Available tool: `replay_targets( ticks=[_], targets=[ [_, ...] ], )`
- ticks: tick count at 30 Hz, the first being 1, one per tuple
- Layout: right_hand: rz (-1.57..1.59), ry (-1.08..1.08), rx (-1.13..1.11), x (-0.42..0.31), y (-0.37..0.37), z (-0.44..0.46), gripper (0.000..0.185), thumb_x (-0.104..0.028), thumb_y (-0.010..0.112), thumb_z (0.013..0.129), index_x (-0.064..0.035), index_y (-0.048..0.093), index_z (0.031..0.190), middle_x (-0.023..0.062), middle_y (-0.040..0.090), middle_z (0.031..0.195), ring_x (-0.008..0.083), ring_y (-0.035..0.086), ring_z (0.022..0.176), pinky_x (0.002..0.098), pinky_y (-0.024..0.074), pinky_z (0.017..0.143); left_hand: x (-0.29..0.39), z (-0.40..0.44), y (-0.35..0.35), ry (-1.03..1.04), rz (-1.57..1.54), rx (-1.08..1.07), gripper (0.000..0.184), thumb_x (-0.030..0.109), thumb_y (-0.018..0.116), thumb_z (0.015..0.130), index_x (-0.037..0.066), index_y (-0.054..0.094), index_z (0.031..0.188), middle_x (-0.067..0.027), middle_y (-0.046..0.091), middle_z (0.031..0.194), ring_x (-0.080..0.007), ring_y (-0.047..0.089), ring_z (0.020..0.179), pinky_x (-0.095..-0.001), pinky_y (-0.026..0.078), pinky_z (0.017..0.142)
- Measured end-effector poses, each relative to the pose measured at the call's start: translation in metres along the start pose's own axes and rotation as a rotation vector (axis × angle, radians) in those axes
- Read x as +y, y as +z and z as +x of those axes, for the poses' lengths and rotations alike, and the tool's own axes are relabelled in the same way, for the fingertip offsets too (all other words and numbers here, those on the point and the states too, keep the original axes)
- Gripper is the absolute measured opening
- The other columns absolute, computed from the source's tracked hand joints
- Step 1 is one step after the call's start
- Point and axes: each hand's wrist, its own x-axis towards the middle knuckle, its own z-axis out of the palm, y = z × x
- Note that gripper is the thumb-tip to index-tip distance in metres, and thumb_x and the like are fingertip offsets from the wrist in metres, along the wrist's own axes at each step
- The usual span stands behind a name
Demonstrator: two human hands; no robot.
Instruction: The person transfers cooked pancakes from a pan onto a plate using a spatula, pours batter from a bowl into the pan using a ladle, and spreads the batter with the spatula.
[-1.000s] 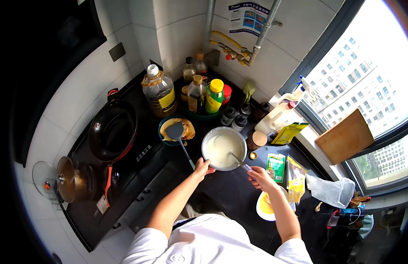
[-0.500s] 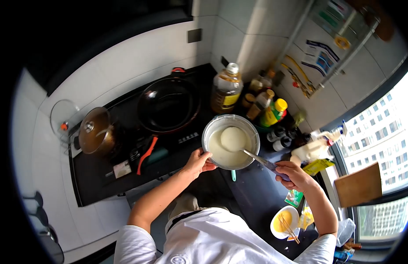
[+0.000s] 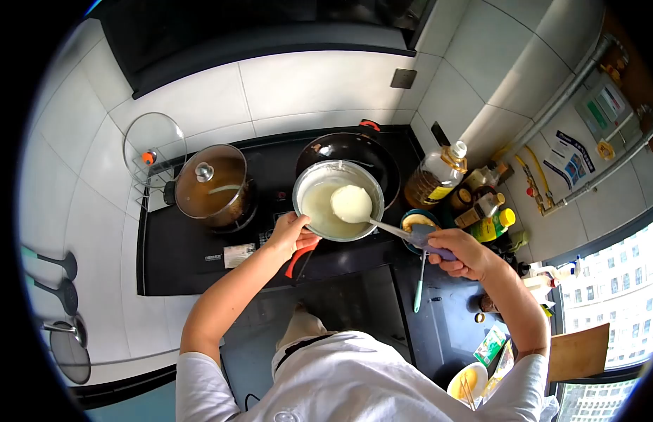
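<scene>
- Carried leftward from beside the black wok (image 3: 380,163), the grey bowl (image 3: 335,168) now overlaps the wok's front from above; the head view has turned toward the stove (image 3: 165,271) too.
- The left hand (image 3: 291,236) grips the bowl's near-left rim, thumb on top and fingers beneath, likely to keep it level.
- The right hand (image 3: 459,254) is closed round the purple-grey handle of the ladle (image 3: 388,226), whose head holds pale batter (image 3: 318,207) inside the bowl; the handle slants out over the rim, probably for easy reach.
- Bowl and left hand hide part of the wok, and its red handle (image 3: 300,261) juts out just below that hand, where a sleeve or wrist could catch it.
- To the left, a lidded pot (image 3: 207,197) occupies the other burner.
- Right of the wok stand an oil bottle (image 3: 433,177) and a blue bowl (image 3: 405,219) with a spatula (image 3: 419,285) across it, partly covered by the right hand.
- Farther down the counter, a white bowl (image 3: 456,380) holds something yellow and chopsticks (image 3: 468,394).
</scene>
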Motion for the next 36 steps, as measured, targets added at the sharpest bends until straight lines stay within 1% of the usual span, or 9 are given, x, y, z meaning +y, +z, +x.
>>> replay_targets(
  ticks=[3,7,8,11,15,16,26,29,36],
  targets=[
    [-0.025,-0.005,-0.052,-0.024,0.011,0.020,0.011,-0.018,0.048,0.096,-0.0068,0.051,0.098,0.0063,0.054,0.075,0.0043,0.034,0.041,0.0182,0.0227,0.033,0.020,0.008,-0.023,-0.009,-0.022,0.046,0.029,0.014,0.055,0.088,-0.001,0.051,0.113,-0.0198,0.066,0.099,-0.0281,0.070,0.084,-0.0323,0.061,0.070],
    [-0.073,-0.033,-0.114,-0.048,0.024,0.038,0.020,-0.020,0.046,0.096,-0.0032,0.052,0.087,0.0054,0.053,0.070,0.0048,0.033,0.040,0.0187,0.0230,0.032,0.039,0.022,-0.052,0.001,-0.082,0.048,0.028,0.014,0.056,0.087,-0.002,0.051,0.110,-0.0206,0.065,0.098,-0.0281,0.070,0.083,-0.0322,0.061,0.069],
    [-0.053,-0.034,-0.078,-0.053,0.032,0.040,0.025,-0.021,0.045,0.096,-0.0018,0.051,0.081,0.0049,0.052,0.068,0.0047,0.033,0.040,0.0192,0.0230,0.031,0.042,0.027,-0.059,0.000,-0.093,0.041,0.027,0.013,0.056,0.087,-0.002,0.051,0.109,-0.0208,0.065,0.097,-0.0280,0.070,0.083,-0.0321,0.061,0.069],
    [-0.045,-0.076,-0.015,-0.070,0.049,0.043,0.026,-0.020,0.045,0.096,-0.0019,0.051,0.078,0.0051,0.052,0.068,0.0043,0.034,0.040,0.0193,0.0234,0.030,0.048,0.041,-0.073,-0.010,-0.106,0.096,0.024,0.013,0.056,0.087,-0.002,0.051,0.105,-0.0210,0.065,0.093,-0.0279,0.070,0.082,-0.0311,0.061,0.067],
    [-0.008,-0.037,-0.037,-0.082,0.048,0.060,0.021,-0.019,0.046,0.095,-0.0046,0.050,0.080,0.0061,0.055,0.071,0.0034,0.034,0.040,0.0182,0.0232,0.031,0.057,0.051,-0.079,0.015,-0.142,0.076,0.023,0.013,0.057,0.088,-0.003,0.050,0.103,-0.0243,0.064,0.087,-0.0294,0.069,0.074,-0.0304,0.062,0.062],
    [0.008,-0.034,-0.019,-0.085,0.049,0.062,0.018,-0.018,0.047,0.094,-0.0054,0.049,0.082,0.0064,0.057,0.073,0.0031,0.034,0.040,0.0172,0.0232,0.031,0.059,0.051,-0.078,0.022,-0.127,0.082,0.019,0.012,0.056,0.087,-0.002,0.050,0.098,-0.0217,0.064,0.088,-0.0285,0.069,0.077,-0.0317,0.061,0.065],
    [-0.045,-0.054,0.097,-0.125,0.032,0.039,0.013,-0.020,0.052,0.093,-0.0075,0.049,0.089,0.0063,0.057,0.075,0.0015,0.033,0.041,0.0159,0.0222,0.030,0.081,0.057,-0.079,0.050,-0.160,0.084,0.022,0.010,0.057,0.087,-0.003,0.049,0.103,-0.0214,0.065,0.089,-0.0289,0.069,0.076,-0.0326,0.061,0.066],
    [-0.058,-0.072,0.066,-0.132,0.018,0.033,0.013,-0.020,0.052,0.092,-0.0080,0.050,0.090,0.0062,0.058,0.075,0.0015,0.034,0.041,0.0159,0.0225,0.031,0.085,0.058,-0.081,0.086,-0.135,0.102,0.025,0.012,0.059,0.086,-0.002,0.049,0.104,-0.0201,0.065,0.089,-0.0279,0.069,0.076,-0.0321,0.061,0.066],
    [-0.062,-0.032,0.107,-0.103,-0.022,0.055,0.015,-0.021,0.053,0.091,-0.0072,0.051,0.087,0.0056,0.058,0.075,0.0037,0.035,0.040,0.0177,0.0238,0.030,0.099,0.039,-0.085,0.156,-0.046,0.169,0.026,0.019,0.058,0.089,0.001,0.050,0.107,-0.0162,0.065,0.091,-0.0238,0.069,0.077,-0.0300,0.061,0.067]
  ],
)
